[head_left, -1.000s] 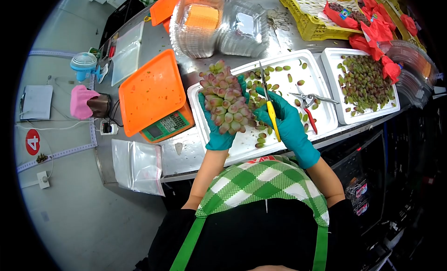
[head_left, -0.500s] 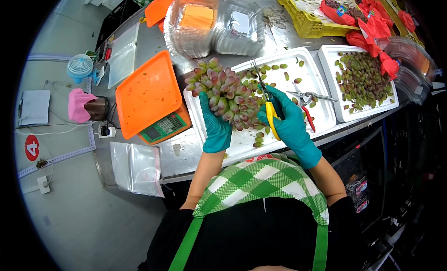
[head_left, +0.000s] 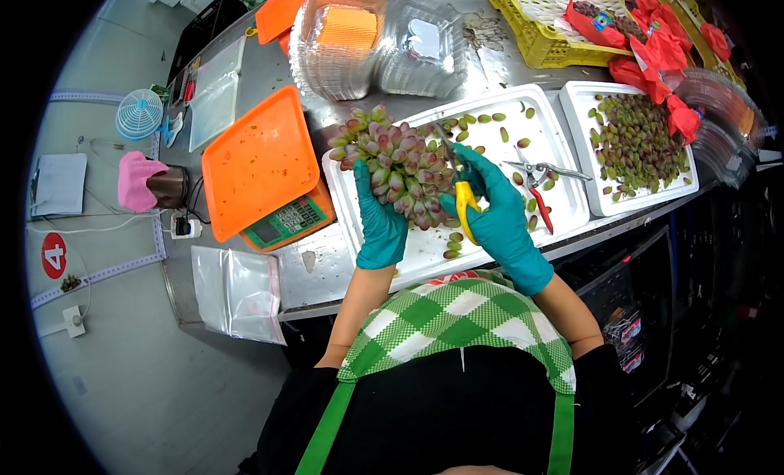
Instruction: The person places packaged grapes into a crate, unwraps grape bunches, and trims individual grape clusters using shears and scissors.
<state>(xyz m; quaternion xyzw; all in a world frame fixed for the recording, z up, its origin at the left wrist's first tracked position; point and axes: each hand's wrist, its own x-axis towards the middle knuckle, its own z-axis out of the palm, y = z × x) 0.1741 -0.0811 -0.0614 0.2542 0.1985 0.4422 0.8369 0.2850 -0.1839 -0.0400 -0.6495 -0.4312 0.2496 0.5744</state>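
My left hand [head_left: 379, 226], in a teal glove, supports a large bunch of reddish-green grapes [head_left: 398, 160] from its lower left side. In my gloved right hand [head_left: 500, 222] are yellow-handled scissors [head_left: 465, 207], their dark blades against the bunch's right side. Both hands are over a white tray [head_left: 425, 267] with loose grapes scattered in it. Red-handled pruning shears [head_left: 540, 199] lie in this tray, right of my right hand. Farther right, a second white tray [head_left: 603, 199] holds many loose grapes.
An orange scale [head_left: 263, 166] stands left of the tray. Stacked clear plastic containers [head_left: 420, 46] are behind the bunch. A yellow crate [head_left: 543, 49] with red wrapping sits at the back right. Plastic bags [head_left: 237, 294] lie at the front left edge.
My right hand and the scissors have moved slightly left, closer to the bunch, and the blades are now turned against its side. The bunch has shifted slightly right.
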